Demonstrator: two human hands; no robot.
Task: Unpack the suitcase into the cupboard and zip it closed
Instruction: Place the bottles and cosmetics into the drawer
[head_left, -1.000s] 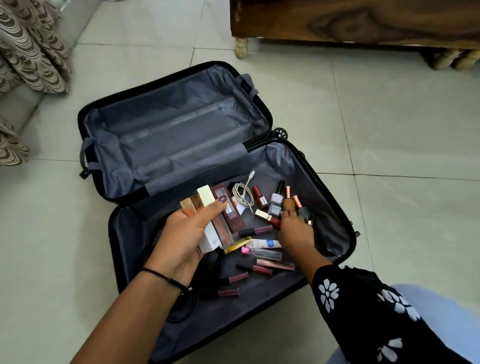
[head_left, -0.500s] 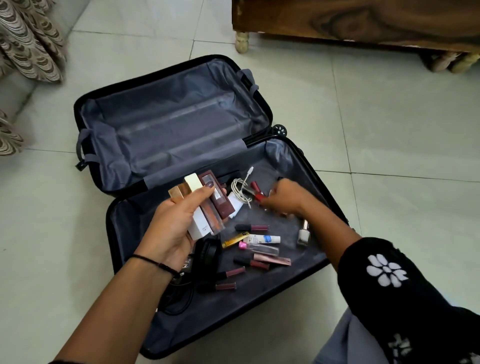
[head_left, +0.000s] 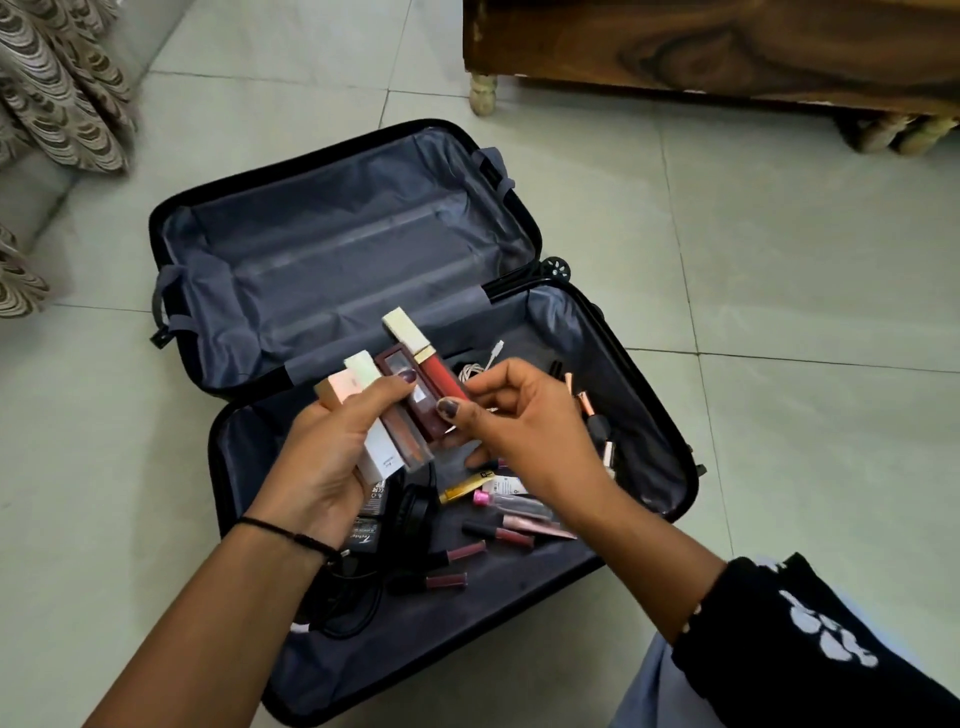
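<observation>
A black suitcase with grey lining lies wide open on the tiled floor. My left hand grips a bunch of slim cosmetic boxes, held above the near half. My right hand pinches a red lip gloss tube with a gold cap and holds it against the boxes. Several lipsticks and tubes lie loose in the near half, along with a white cable, small bottles and black headphones. The far half holds nothing.
A wooden cupboard on short turned legs stands at the back right. Patterned curtains hang at the far left. Pale floor tiles surround the suitcase. My black flowered sleeve fills the lower right corner.
My right hand picked a red lip gloss tube out of the suitcase and brought it left and up to the boxes in my left hand, which rose slightly.
</observation>
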